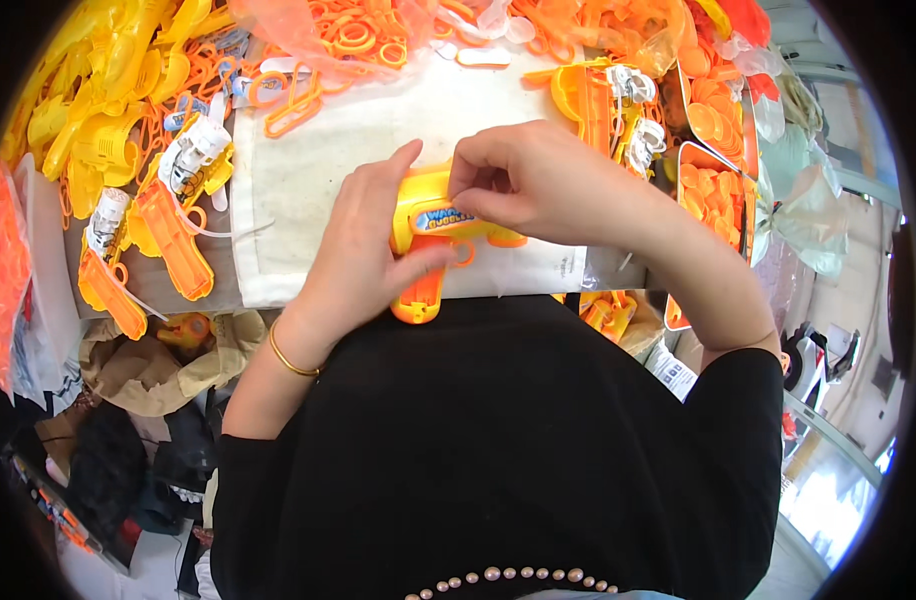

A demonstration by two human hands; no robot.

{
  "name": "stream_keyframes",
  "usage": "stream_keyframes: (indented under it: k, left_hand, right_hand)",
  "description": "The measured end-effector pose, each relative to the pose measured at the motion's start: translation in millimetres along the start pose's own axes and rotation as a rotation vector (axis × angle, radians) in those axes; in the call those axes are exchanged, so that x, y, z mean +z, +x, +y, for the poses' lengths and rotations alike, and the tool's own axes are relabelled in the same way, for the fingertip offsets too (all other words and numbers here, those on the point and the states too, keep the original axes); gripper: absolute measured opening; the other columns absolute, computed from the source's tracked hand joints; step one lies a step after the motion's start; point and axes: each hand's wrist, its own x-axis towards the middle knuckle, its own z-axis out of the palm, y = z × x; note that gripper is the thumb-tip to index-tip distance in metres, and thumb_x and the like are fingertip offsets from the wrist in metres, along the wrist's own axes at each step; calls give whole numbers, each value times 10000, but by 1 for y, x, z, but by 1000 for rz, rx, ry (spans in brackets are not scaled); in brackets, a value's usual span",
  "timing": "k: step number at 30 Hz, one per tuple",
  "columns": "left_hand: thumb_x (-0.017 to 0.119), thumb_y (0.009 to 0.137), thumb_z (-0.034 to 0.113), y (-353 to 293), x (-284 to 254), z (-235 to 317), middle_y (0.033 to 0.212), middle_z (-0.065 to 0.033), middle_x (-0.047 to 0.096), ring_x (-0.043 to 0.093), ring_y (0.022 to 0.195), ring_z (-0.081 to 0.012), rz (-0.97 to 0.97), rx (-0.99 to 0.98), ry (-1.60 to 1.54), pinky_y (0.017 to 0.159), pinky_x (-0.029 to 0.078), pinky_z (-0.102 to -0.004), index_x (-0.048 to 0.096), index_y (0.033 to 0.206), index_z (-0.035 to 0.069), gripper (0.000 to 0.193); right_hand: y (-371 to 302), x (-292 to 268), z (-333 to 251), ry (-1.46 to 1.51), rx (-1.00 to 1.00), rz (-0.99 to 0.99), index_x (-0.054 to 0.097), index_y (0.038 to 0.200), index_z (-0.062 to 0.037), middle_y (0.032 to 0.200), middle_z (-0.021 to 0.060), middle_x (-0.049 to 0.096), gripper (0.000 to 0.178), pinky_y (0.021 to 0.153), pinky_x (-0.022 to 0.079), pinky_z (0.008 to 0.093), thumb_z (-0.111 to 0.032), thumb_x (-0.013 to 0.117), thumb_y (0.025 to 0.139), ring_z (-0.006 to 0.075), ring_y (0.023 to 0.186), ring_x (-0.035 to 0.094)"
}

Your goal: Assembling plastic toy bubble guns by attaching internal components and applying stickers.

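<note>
A yellow toy bubble gun (428, 190) with an orange grip lies over the near edge of the white work cloth. My left hand (363, 235) is closed round its rear, thumb across the orange grip and fingers along the far side. On the toy's side is a blue printed sticker (443, 218). My right hand (538, 180) is curled over the front of the body, thumb and fingertips pinched together at the sticker's end. Whatever is between those fingertips is hidden. An orange ring-shaped trigger (464, 253) shows below the body.
Half-assembled toy guns (183, 210) with white inner parts lie at left, and more (628, 120) at right. Yellow shells (98, 90) and orange rings (353, 40) are heaped behind. Boxes of orange parts (713, 190) stand at right. A paper-lined container (158, 370) sits below the table's left edge.
</note>
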Motion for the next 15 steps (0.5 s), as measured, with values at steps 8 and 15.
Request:
stream_keyframes:
  k: [8,15]
  left_hand:
    - [569,856,193,-5,11,-11,1000,-105,548,479,915,-265,157,-2,-100,840,381,-352,530,1153,42,335]
    - [593,838,149,-3,6,-11,985,-75,552,481,918,-225,117,-65,-282,837,381,-307,604,1122,83,291]
  right_hand:
    - [11,-8,14,-31,-15,-125,579,929,-39,959,72,584,221,740,476,293,-168,687,787,153,839,577]
    - [19,-16,29,202,212,-340,544,1016,-83,1095,54,540,392,900,405,321,-277,747,743,188,1031,507]
